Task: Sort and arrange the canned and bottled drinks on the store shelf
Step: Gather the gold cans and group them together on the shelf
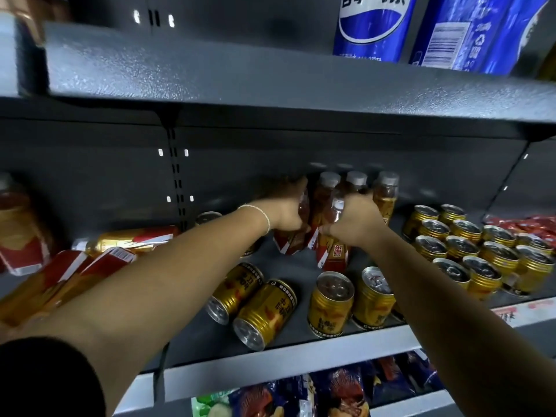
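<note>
Both my hands reach to the back of the grey middle shelf (301,341). My left hand (285,213) grips a red-labelled amber bottle (290,239) that leans to the left. My right hand (355,219) grips a second such bottle (332,251), which stands almost upright. Behind them a row of three grey-capped bottles (356,183) stands against the back panel. Two gold cans (350,299) stand upright near the shelf front. Another two gold cans (251,305) lie on their sides to their left.
Several upright gold cans (478,251) are grouped at the right, red packets (526,224) beyond them. Red-and-gold bottles (120,248) lie on their sides at the left under my forearm. Blue cola cans (376,25) stand on the upper shelf. Snack bags (331,392) fill the lower shelf.
</note>
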`<state>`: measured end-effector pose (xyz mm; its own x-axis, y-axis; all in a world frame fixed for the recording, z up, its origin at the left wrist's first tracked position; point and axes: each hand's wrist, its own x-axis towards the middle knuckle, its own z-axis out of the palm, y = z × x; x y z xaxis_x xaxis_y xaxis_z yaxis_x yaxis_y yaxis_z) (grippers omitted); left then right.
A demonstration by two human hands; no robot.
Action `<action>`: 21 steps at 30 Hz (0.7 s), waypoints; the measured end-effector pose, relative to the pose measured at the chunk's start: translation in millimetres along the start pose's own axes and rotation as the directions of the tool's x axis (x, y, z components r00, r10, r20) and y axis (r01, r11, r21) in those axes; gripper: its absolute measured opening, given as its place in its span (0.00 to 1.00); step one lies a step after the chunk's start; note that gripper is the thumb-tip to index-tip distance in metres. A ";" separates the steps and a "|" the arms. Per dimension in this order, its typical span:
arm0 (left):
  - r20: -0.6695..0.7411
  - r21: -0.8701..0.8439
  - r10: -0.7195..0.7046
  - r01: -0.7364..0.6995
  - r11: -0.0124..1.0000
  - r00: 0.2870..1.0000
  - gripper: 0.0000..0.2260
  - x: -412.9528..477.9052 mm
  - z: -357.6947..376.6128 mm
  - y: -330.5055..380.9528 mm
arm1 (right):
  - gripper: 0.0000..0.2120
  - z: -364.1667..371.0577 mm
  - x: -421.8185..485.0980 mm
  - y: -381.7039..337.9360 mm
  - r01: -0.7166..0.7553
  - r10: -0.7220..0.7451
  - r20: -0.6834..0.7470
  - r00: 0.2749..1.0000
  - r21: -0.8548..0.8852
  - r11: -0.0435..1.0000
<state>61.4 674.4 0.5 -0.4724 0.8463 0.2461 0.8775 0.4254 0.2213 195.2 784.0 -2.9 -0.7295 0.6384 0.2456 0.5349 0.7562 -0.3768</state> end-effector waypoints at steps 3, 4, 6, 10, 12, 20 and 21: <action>-0.037 0.019 -0.016 0.017 1.000 0.999 0.39 -20.8 1.0 -11.7 | 0.20 6.7 -12.3 -6.0 -0.013 0.016 -0.037 0.999 0.098 0.995; -0.060 0.020 -0.016 0.017 1.000 0.998 0.39 -27.8 0.3 -16.2 | 0.24 8.5 -17.7 -10.0 -0.008 0.015 -0.055 0.998 0.123 0.992; -0.106 0.001 -0.005 0.005 1.000 0.994 0.36 -39.3 -2.9 -24.8 | 0.30 9.7 -27.9 -19.3 0.025 -0.011 -0.097 0.995 0.137 0.990; -0.214 0.021 -0.005 0.010 1.000 0.977 0.39 -65.0 -22.9 -39.7 | 0.28 1.1 -44.2 -52.8 0.114 -0.097 -0.204 0.974 0.071 0.991; -0.289 0.015 0.007 -0.003 1.000 0.957 0.39 -82.3 -41.3 -47.9 | 0.25 -4.5 -51.7 -76.2 0.146 -0.133 -0.237 0.962 0.037 0.989; -0.473 0.022 -0.013 0.027 0.999 0.881 0.34 -182.9 -118.9 -94.8 | 0.26 2.1 -96.6 -181.3 0.296 -0.263 -0.374 0.889 0.032 0.955; -0.484 0.019 -0.029 0.043 0.999 0.875 0.32 -199.0 -129.3 -104.0 | 0.25 6.5 -103.3 -196.4 0.315 -0.282 -0.371 0.885 0.030 0.949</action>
<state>53.5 420.3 50.5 -0.4783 0.5730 0.6655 0.8577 0.4674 0.2140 162.8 568.6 39.9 -0.6379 0.4051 0.6549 0.2651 0.9140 -0.3072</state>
